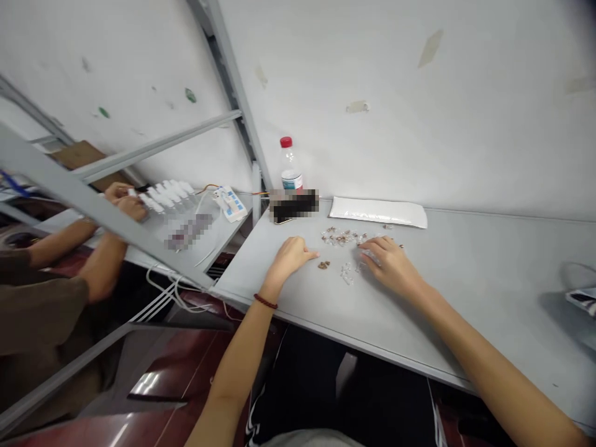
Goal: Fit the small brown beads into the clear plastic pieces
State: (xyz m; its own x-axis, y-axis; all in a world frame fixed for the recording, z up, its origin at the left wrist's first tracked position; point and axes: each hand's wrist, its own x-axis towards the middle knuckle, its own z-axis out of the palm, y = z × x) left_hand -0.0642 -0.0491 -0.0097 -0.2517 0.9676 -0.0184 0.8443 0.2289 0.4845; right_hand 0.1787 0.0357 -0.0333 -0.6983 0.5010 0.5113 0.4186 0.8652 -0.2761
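Curling loosely by clear pieces (347,273), the right hand (388,264), like the half-closed left hand (292,256), hides any hold; behind stands a red-capped bottle (291,172).

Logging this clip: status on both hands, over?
Right hand at clear pieces, grip unclear. Left hand beside brown pieces. Bottle behind, clear of both hands.

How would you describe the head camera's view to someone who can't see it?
A person's right hand touches small clear pieces on a grey table, the left hand beside a little brown pile. Behind stand a red-capped bottle and a flat white packet; at left, a co-worker's hands are busy.
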